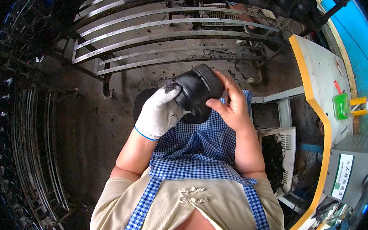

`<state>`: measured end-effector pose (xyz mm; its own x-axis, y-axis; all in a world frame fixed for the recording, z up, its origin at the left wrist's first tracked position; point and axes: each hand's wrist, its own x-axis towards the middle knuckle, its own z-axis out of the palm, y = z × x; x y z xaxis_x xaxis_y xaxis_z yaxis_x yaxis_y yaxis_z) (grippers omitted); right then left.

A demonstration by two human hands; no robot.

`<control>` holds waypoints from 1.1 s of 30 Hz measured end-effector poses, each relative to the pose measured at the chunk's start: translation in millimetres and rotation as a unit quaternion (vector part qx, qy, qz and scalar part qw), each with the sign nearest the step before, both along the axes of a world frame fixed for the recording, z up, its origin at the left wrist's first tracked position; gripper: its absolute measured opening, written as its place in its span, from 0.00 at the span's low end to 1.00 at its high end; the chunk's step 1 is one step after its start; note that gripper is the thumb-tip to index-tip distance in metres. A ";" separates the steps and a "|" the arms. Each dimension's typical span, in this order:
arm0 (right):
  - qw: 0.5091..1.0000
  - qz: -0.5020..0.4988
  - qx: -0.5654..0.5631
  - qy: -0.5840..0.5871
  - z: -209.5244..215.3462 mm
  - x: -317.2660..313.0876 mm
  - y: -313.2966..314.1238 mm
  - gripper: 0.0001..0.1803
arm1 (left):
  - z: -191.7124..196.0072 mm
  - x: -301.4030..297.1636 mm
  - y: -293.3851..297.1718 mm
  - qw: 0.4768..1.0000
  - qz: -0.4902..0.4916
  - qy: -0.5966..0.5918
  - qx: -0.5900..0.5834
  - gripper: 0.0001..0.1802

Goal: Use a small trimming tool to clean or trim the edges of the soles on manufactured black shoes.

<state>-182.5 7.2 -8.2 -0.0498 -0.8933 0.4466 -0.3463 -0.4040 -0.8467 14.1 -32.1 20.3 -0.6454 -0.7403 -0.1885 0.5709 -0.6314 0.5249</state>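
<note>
A white label (342, 177) with large printed characters is on the grey box (355, 148). It also carries smaller print.

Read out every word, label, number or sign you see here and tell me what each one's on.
White label on the grey box: one row of large dark characters, which I won't copy out; the finer print beside it is too small to read.
Green container on the table: any marking is too blurred to read.
Black shoe: no lettering I can make out.
</note>
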 end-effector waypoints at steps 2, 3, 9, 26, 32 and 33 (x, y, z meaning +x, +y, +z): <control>0.995 -0.088 -0.019 0.039 5.0 -0.8 3.8 0.36 | 0.9 -5.0 7.5 0.999 0.039 -0.016 -0.032 0.21; 0.985 -0.128 -0.068 0.092 14.0 2.2 5.5 0.39 | -1.1 -4.2 8.5 0.998 0.038 -0.008 -0.042 0.20; 0.968 -0.133 -0.103 0.187 3.6 20.6 3.1 0.44 | 7.4 -13.3 20.9 0.989 0.091 -0.069 -0.092 0.21; 0.943 -0.115 -0.209 0.232 -26.0 34.6 4.9 0.25 | -9.7 -18.3 14.9 0.993 0.057 0.026 0.099 0.22; 0.977 -0.013 -0.124 0.172 24.5 4.4 10.3 0.20 | -11.1 -18.9 9.7 0.995 0.100 -0.028 0.002 0.18; 0.967 -0.018 -0.159 0.197 31.8 -1.5 6.1 0.20 | -6.7 -19.4 12.5 0.991 0.096 -0.072 -0.062 0.16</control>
